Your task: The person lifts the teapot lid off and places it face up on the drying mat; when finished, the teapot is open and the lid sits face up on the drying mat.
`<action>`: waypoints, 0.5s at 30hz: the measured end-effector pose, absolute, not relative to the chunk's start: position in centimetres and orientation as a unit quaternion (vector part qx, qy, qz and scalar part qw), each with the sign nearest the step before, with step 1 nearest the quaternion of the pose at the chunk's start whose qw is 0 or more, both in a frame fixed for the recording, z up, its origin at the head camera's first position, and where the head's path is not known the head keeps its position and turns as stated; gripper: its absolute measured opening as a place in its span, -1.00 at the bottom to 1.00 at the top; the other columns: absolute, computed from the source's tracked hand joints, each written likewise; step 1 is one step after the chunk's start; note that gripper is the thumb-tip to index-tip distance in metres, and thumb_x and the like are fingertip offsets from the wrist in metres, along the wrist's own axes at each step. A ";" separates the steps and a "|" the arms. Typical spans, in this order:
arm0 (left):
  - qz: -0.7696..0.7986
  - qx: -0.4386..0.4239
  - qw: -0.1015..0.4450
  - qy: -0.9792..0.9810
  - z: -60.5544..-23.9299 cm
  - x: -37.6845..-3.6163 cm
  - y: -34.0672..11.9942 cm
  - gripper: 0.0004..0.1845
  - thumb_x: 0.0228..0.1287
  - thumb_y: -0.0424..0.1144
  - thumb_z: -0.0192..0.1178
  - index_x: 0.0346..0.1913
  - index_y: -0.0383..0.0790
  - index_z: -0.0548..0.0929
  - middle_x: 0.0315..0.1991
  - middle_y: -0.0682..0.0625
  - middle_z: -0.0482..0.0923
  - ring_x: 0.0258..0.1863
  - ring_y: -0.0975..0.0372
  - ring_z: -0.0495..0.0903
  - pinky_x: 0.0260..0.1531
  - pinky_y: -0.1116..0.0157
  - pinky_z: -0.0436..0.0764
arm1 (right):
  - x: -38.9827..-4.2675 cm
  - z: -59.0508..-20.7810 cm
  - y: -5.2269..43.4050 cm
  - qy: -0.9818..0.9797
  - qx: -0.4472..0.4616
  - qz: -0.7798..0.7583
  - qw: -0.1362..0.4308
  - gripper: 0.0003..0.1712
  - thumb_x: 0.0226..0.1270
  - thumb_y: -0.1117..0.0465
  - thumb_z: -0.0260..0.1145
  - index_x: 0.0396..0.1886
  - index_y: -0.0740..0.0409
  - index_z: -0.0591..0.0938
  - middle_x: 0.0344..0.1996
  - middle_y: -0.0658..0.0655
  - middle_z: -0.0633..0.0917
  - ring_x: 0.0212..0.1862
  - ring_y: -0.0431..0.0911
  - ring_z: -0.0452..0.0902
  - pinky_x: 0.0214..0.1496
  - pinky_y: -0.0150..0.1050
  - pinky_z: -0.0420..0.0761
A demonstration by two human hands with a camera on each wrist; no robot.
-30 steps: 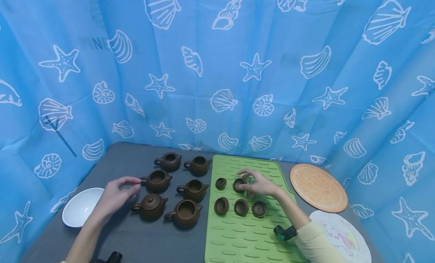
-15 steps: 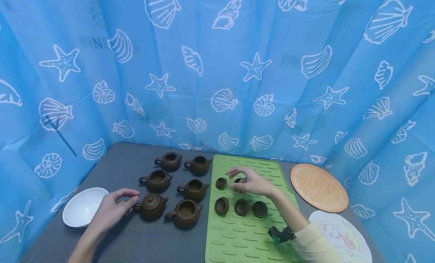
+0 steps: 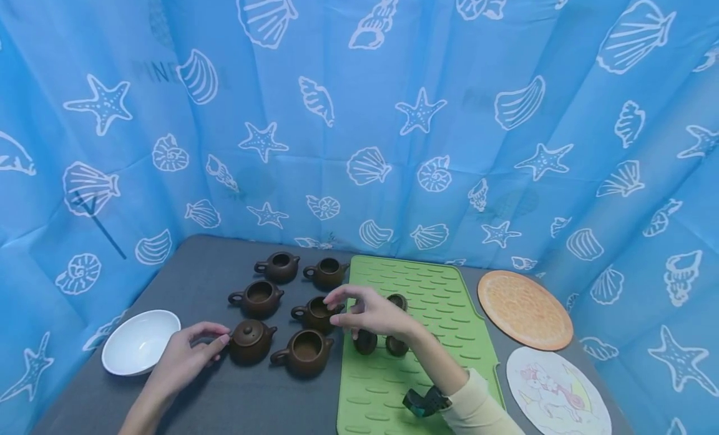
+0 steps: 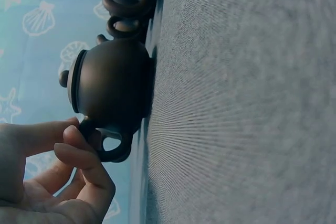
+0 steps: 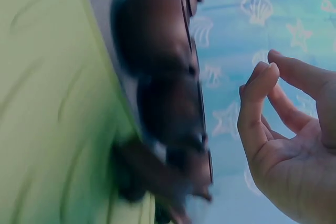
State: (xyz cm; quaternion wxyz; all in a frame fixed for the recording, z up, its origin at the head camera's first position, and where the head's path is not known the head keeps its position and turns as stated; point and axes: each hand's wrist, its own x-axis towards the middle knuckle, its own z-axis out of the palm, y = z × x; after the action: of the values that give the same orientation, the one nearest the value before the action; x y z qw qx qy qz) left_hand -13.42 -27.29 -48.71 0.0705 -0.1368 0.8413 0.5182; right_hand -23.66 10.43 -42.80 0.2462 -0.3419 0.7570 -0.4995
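My left hand pinches the handle of a brown teapot that has its lid on; the left wrist view shows thumb and fingertips at the top of the handle. My right hand, fingers loosely bent, is raised over the green mat's left edge, overlapping a lidless teapot in the head view. No object shows between its fingers in the right wrist view. Several small brown lids, such as one lid and another lid, lie on the mat; hand and forearm hide others.
More lidless teapots stand behind and beside, including the front teapot and back teapot. A white bowl sits at far left. Right of the green mat lie an orange round board and a white round board.
My left hand came down from the handle of the teapot behind to the lidded teapot's handle. The right hand moved left from the mat's middle toward the teapots.
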 end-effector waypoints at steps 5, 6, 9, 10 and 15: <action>0.516 -0.141 0.066 0.842 -48.9 -13.3 -27.2 -0.62 0.57 -0.12 0.32 0.25 -0.29 0.70 0.13 -0.14 0.73 -0.22 0.21 0.71 -0.30 0.32 0.66 | -22.8 -43.1 7.0 0.733 -0.344 -0.524 0.266 -0.55 0.58 0.25 0.39 0.37 0.22 0.60 0.23 0.42 0.64 -0.30 -0.17 0.70 -0.29 -0.18 0.80; 0.514 -0.141 0.066 0.843 -48.9 -13.3 -27.2 -0.62 0.56 -0.12 0.32 0.25 -0.29 0.70 0.12 -0.14 0.74 -0.22 0.21 0.71 -0.30 0.32 0.66 | -22.6 -43.2 6.3 0.726 -0.345 -0.530 0.271 -0.56 0.58 0.26 0.38 0.36 0.21 0.60 0.23 0.44 0.64 -0.30 -0.19 0.70 -0.30 -0.23 0.79; 0.511 -0.144 0.068 0.845 -48.9 -13.3 -27.1 -0.61 0.57 -0.10 0.32 0.25 -0.29 0.70 0.11 -0.14 0.73 -0.21 0.21 0.70 -0.29 0.31 0.66 | -22.2 -43.5 4.1 0.708 -0.342 -0.549 0.282 -0.59 0.57 0.29 0.38 0.34 0.19 0.62 0.21 0.40 0.65 -0.32 -0.23 0.69 -0.33 -0.36 0.74; 0.510 -0.145 0.068 0.845 -48.9 -13.4 -27.1 -0.60 0.57 -0.09 0.32 0.25 -0.29 0.69 0.11 -0.14 0.73 -0.21 0.21 0.70 -0.29 0.31 0.66 | -22.1 -43.7 3.4 0.706 -0.340 -0.553 0.283 -0.60 0.57 0.30 0.38 0.32 0.18 0.63 0.19 0.36 0.66 -0.32 -0.24 0.69 -0.34 -0.37 0.73; 0.509 -0.145 0.071 0.845 -48.9 -13.4 -27.1 -0.57 0.57 -0.06 0.32 0.27 -0.29 0.69 0.12 -0.15 0.73 -0.20 0.21 0.70 -0.28 0.31 0.64 | -21.6 -44.6 0.2 0.707 -0.326 -0.560 0.282 -0.63 0.54 0.29 0.41 0.28 0.21 0.66 -0.01 0.04 0.71 -0.37 -0.21 0.68 -0.38 -0.38 0.73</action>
State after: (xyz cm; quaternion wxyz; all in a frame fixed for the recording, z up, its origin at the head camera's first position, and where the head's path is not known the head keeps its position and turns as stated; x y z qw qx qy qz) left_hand -13.42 -27.07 -48.92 0.0712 -0.1448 0.8454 0.5092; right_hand -21.58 0.21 -44.56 0.2823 -0.3262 0.7070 -0.5605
